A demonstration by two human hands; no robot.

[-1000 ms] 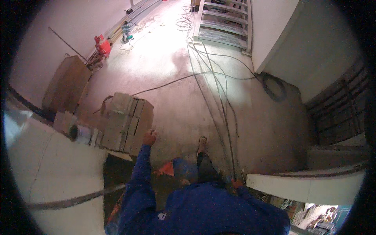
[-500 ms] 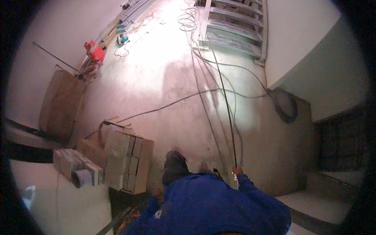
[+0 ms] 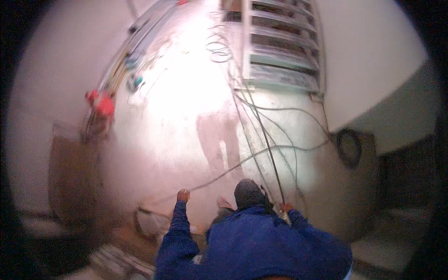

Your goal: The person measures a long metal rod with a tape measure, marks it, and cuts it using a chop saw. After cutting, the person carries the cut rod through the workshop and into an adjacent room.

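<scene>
My right hand (image 3: 286, 207) is closed around the near end of a long, straight dark cable (image 3: 269, 140), low in front of my blue sleeve. A pale, shiny piece (image 3: 283, 215) shows just under that hand; its kind is too blurred to tell. From there the cable runs away across the floor towards the stairs. My left hand (image 3: 184, 195) is held out ahead on the left with the fingers curled in. Whether anything sits inside them is hidden. A grey cable (image 3: 217, 177) on the floor passes close beyond it.
Stairs (image 3: 282, 60) rise at the far right, with loose cable loops (image 3: 218, 51) beside them. A coil of dark hose (image 3: 349, 148) rests by the right wall. Along the left wall are a red object (image 3: 101, 103), a teal power tool (image 3: 135, 82) and a brown board (image 3: 70, 177). Blurred boxes (image 3: 119, 261) stand near left.
My left arm has come up and reached forward from low beside my body. My right hand keeps its hold on the cable. The whole view has shifted, and one foot has moved.
</scene>
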